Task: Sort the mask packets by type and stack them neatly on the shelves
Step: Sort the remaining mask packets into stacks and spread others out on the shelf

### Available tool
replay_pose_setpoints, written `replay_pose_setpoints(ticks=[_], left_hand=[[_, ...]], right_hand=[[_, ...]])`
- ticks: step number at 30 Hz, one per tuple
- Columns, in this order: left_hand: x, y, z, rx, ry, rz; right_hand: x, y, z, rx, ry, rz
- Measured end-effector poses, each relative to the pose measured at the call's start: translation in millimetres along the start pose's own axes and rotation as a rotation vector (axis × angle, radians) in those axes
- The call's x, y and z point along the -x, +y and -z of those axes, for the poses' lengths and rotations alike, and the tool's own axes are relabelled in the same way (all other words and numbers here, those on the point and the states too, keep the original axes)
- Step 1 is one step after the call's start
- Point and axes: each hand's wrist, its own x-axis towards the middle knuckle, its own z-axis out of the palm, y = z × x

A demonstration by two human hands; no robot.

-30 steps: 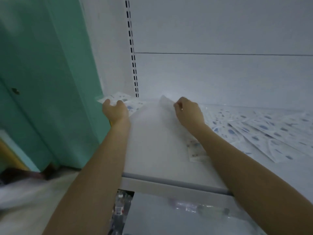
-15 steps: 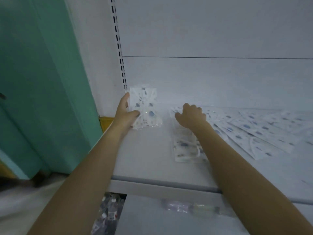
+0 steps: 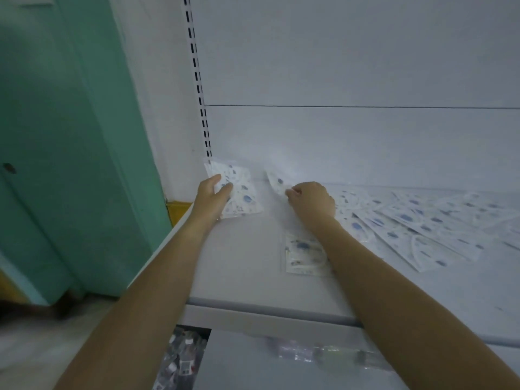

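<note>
Left hand [image 3: 212, 197] grips a patterned mask packet [image 3: 243, 194] by its near edge, thumb across the front, propping it against the back panel [image 3: 337, 142] in the left rear corner of the shelf [image 3: 247, 277]. Right hand [image 3: 312, 202], fingers curled tight, pinches the corner of a second packet [image 3: 277, 181] lifted just off the surface. Here's the risk: these film sleeves look slick, so a loose hold lets the propped one slump flat. The right forearm hangs over a lone packet [image 3: 302, 256], beside the fanned spread [image 3: 422, 223]; a careless sweep could drag them toward the front lip.
</note>
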Motion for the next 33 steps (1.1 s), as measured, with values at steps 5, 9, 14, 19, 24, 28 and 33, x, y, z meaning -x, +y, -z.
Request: replay_pose_setpoints(ticks=[5,9,14,19,24,28,33], left_hand=[[0.6,1.6,-2.7,0.035,-0.145,-0.027],[-3.1,-4.5,-0.9,-0.149,-0.124,-0.091],[-8.4,-8.7,-0.7,-0.118,-0.072,-0.080],[-10.9,-10.4,-2.6,-0.087,0.037,-0.084],[-12.6,-13.0,-0.5,-0.101,0.197,-0.105],[-13.7,-10.4,2.5,-0.128,0.258,-0.120],[-15.6,-10.2,3.9,-0.120,0.275,-0.081]], right_hand=[[8.5,-21.4,1.9,-0.209,-0.045,0.176],[12.7,-27.8,3.4,-0.015,-0.357,0.207],[12.6,-11.1,60.1,0.285,-0.698,0.184],[16.8,-2.1,36.0,0.313,-0.538,0.080],[4.8,-2.8,28.1,0.075,-0.207,0.125],[8.3,0.6,37.9,0.246,-0.682,0.176],[11.7,-3.5,9.0,0.399,-0.394,0.140]])
